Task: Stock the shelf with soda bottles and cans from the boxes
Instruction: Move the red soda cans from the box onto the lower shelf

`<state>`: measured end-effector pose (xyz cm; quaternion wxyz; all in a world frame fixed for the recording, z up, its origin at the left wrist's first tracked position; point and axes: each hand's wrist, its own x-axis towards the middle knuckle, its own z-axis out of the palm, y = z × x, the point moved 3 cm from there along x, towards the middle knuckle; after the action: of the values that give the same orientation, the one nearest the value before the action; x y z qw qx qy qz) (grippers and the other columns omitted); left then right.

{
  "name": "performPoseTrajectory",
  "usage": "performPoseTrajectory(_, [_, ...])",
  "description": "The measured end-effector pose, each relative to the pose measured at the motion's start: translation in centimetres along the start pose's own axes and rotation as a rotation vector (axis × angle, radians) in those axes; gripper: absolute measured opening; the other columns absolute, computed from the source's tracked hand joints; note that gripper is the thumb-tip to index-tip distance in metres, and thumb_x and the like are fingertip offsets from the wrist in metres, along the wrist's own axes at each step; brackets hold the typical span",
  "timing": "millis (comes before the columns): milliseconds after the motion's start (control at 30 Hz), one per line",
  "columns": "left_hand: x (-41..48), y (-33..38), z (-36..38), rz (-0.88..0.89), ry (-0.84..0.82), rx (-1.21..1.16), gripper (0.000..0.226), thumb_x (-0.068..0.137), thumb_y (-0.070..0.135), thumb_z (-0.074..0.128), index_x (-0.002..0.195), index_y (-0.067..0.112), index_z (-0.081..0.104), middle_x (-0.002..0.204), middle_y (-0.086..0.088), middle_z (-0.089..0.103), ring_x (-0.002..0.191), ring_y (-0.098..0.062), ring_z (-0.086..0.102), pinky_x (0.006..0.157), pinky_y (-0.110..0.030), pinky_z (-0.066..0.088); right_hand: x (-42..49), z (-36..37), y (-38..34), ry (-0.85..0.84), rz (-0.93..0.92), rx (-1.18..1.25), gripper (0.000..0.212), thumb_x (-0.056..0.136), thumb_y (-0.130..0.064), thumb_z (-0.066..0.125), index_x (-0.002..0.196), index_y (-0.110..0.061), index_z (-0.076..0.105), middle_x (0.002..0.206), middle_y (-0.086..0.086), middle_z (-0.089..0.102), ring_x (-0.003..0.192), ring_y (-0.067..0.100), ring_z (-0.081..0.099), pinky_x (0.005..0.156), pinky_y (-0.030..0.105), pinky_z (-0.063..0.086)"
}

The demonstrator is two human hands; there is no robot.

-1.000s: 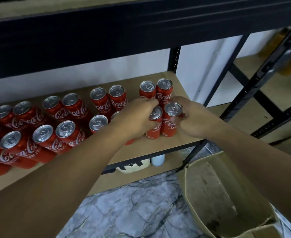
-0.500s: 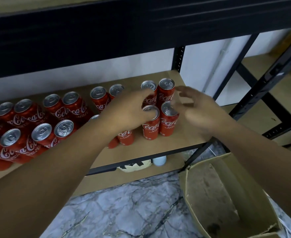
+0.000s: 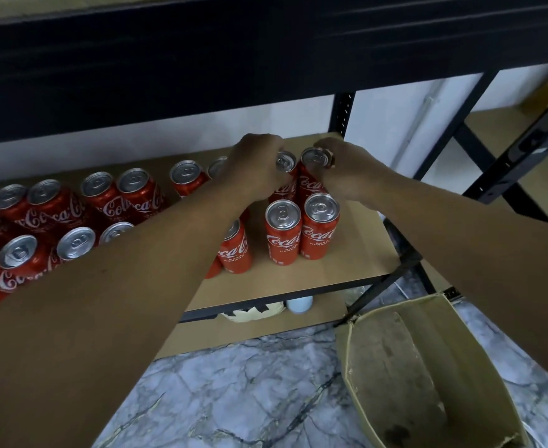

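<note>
Head camera looks down at a brown shelf in a black rack. Behind it is a white wall. Down below is a grey stone floor. An open brown box stands on the floor at my right, near the corner of the shelf. Under the shelf is a lower shelf, and a small pale blue thing lies on it.

Lots of red cans stand in rows on the shelf, from the far left to the right end. Both my arms reach in over them.

My left hand is curled. Its fingers grip the left back can from the left side. My right hand is curled too. Its fingers hold the right back can up by its silver top.

These two cans stand up straight and touch each other. They are at the back of the shelf, near the post of the rack. Just in front of them, closer to me, stand two front cans, side by side and touching. They sit below my wrists, and my fingers are not on them.
</note>
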<state>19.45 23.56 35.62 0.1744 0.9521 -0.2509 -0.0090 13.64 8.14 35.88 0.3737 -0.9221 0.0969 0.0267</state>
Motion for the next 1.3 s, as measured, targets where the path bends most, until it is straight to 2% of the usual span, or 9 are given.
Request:
performPoseTrajectory(233, [-0.1, -0.7, -0.2, -0.027, 0.036, 0.000, 0.039, 0.088, 0.027, 0.078, 0.121, 0.011, 0.067, 0.116, -0.010, 0.071, 0.095, -0.022, 0.063, 0.073, -0.029, 0.043, 0.1, 0.1, -0.7, 0.046, -0.021, -0.058, 0.036, 0.099, -0.028, 0.062, 0.123, -0.001, 0.063, 0.118, 0.019, 0.067, 0.109, 0.033, 0.063, 0.094, 0.050, 0.054])
performPoseTrajectory(467, [-3.6, -0.1, -1.9, -0.012, 0.129, -0.010, 0.045, 0.093, 0.036, 0.069, 0.133, 0.018, 0.060, 0.121, -0.006, 0.069, 0.105, -0.023, 0.064, 0.080, -0.030, 0.045, -2.1, -0.2, 1.6, -0.069, 0.099, 0.162, 0.069, 0.098, -0.052, 0.057, 0.156, -0.027, 0.030, 0.154, 0.000, 0.047, 0.133, 0.022, 0.052, 0.102, 0.038, 0.047])
performPoseTrajectory(667, [-11.8, 1.5, -2.6, -0.035, 0.270, -0.217, 0.033, 0.091, 0.028, 0.071, 0.123, 0.020, 0.069, 0.105, 0.004, 0.069, 0.080, -0.009, 0.063, 0.077, -0.025, 0.050, -8.6, 0.0, 2.6, -0.055, -0.029, 0.314, 0.072, 0.092, -0.045, 0.069, 0.153, -0.038, 0.031, 0.140, -0.019, 0.049, 0.127, 0.002, 0.046, 0.090, 0.014, 0.039])
performPoseTrajectory(800, [-14.9, 2.4, -0.6, -0.180, 0.251, -0.350, 0.044, 0.086, 0.025, 0.075, 0.129, 0.026, 0.065, 0.106, 0.011, 0.065, 0.076, -0.004, 0.065, 0.077, -0.024, 0.052, -10.0, 2.1, 3.7, -0.057, -0.021, 0.454, 0.060, 0.092, -0.021, 0.074, 0.132, -0.052, 0.041, 0.122, -0.036, 0.050, 0.126, 0.009, 0.049, 0.102, 0.029, 0.047])
performPoseTrajectory(867, [-15.3, 2.7, 0.9, -0.223, 0.207, -0.372, 0.048, 0.087, 0.026, 0.072, 0.133, 0.031, 0.058, 0.103, 0.014, 0.067, 0.081, -0.005, 0.067, 0.078, -0.026, 0.053, -10.2, 3.3, 4.3, -0.088, -0.019, 0.464, 0.066, 0.092, -0.013, 0.073, 0.137, -0.047, 0.041, 0.116, -0.037, 0.054, 0.119, 0.005, 0.055, 0.102, 0.033, 0.050])
performPoseTrajectory(1000, [-14.5, 2.1, 3.4, -0.265, 0.158, -0.295, 0.047, 0.088, 0.022, 0.069, 0.132, 0.023, 0.050, 0.107, -0.001, 0.071, 0.094, -0.024, 0.069, 0.081, -0.044, 0.056, -9.4, 4.4, 5.8, -0.126, -0.053, 0.372, 0.069, 0.092, -0.014, 0.073, 0.147, -0.034, 0.038, 0.112, -0.033, 0.059, 0.101, -0.006, 0.061, 0.079, 0.009, 0.051])
performPoseTrajectory(1100, [-13.7, 2.0, 4.8, -0.378, 0.098, -0.355, 0.061, 0.087, 0.023, 0.075, 0.139, 0.022, 0.044, 0.112, -0.006, 0.072, 0.102, -0.029, 0.069, 0.089, -0.042, 0.055, -8.7, 5.5, 6.9, -0.170, -0.033, 0.300, 0.068, 0.094, -0.014, 0.070, 0.151, -0.024, 0.035, 0.112, -0.030, 0.053, 0.091, -0.019, 0.058, 0.071, 0.000, 0.044])
performPoseTrajectory(1200, [-13.5, 2.0, 6.1, -0.437, 0.090, -0.432, 0.065, 0.088, 0.025, 0.077, 0.141, 0.018, 0.040, 0.119, -0.008, 0.070, 0.110, -0.030, 0.067, 0.092, -0.039, 0.053, -8.1, 7.0, 7.9, -0.178, -0.014, 0.286, 0.064, 0.096, -0.018, 0.069, 0.150, -0.024, 0.036, 0.109, -0.030, 0.054, 0.089, -0.017, 0.060, 0.072, 0.002, 0.045])
performPoseTrajectory(1300, [-13.4, 2.3, 6.6, -0.469, 0.111, -0.414, 0.051, 0.096, 0.022, 0.068, 0.138, 0.014, 0.042, 0.121, -0.012, 0.068, 0.112, -0.034, 0.064, 0.085, -0.033, 0.046, -7.5, 7.5, 8.6, -0.109, -0.007, 0.263, 0.056, 0.096, -0.025, 0.068, 0.146, -0.026, 0.042, 0.105, -0.026, 0.060, 0.092, -0.009, 0.063, 0.084, 0.014, 0.050])
